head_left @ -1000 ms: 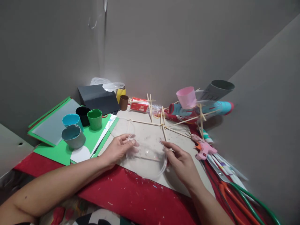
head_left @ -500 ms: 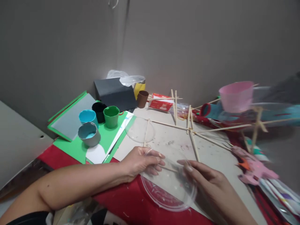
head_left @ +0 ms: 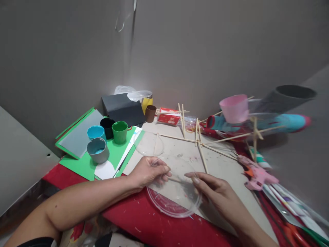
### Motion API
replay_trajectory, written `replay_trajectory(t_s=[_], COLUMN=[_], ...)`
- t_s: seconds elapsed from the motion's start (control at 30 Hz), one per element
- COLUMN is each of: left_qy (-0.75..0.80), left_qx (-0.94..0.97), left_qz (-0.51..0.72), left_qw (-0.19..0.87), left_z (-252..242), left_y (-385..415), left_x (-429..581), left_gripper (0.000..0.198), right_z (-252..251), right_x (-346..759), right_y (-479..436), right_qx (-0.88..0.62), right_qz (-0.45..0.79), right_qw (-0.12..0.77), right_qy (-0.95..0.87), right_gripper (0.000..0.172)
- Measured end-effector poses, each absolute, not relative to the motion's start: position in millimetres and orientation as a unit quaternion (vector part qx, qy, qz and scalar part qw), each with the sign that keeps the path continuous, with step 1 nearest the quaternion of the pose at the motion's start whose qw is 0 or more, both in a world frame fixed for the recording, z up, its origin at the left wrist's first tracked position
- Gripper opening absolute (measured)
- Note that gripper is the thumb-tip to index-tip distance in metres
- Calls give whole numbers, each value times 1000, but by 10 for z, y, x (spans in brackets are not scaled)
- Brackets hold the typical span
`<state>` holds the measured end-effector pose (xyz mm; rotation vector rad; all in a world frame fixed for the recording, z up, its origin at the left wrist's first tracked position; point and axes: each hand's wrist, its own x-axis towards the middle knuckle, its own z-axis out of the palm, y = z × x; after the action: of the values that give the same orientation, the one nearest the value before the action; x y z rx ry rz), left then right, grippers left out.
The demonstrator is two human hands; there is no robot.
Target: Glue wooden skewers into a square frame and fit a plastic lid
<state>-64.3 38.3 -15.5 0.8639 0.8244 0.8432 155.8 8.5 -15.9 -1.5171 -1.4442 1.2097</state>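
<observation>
A clear round plastic lid (head_left: 177, 211) is held low over the front of the board, its near rim above the red cloth. My left hand (head_left: 150, 173) grips the lid's left side with bent fingers. On the right side, my right hand (head_left: 212, 187) pinches the rim between thumb and fingers. A thin wooden stick shows through or against the lid between my hands; how it is fixed is unclear. Just beyond, another clear round disc (head_left: 147, 151) lies by the frame of wooden sticks (head_left: 203, 157).
To the left, paper cups, including a grey cup (head_left: 98, 151) and a green cup (head_left: 120, 132), stand on green sheets (head_left: 77, 168). A pink cup (head_left: 234, 109) sits on sticks at right, above a pink glue gun (head_left: 259, 175). A red box (head_left: 168, 117) lies at the back.
The view has turned slightly right, so the scene sits further left and the grey tube at right shows clearly. Both hands keep their hold on the lid.
</observation>
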Motion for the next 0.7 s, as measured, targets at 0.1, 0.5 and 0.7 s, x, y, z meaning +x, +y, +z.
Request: replay_trajectory(t_s=[0.1, 0.5, 0.7], left_qy=[383, 391, 386], left_qx=[431, 519, 533], left_qz=[391, 415, 338], left_qw=[718, 637, 673], left_z=[-115, -107, -149], left_y=[384, 375, 352], left_x=[-649, -638, -610], left_gripper=[35, 35, 34], right_z=[-156, -204, -176], right_x=[1555, 1496, 1427], right_y=[73, 37, -9], right_qx=[-573, -558, -467], right_qz=[458, 232, 15], right_qw=[358, 422, 491], right_qy=[-578, -676, -735], right_gripper=[50, 39, 21])
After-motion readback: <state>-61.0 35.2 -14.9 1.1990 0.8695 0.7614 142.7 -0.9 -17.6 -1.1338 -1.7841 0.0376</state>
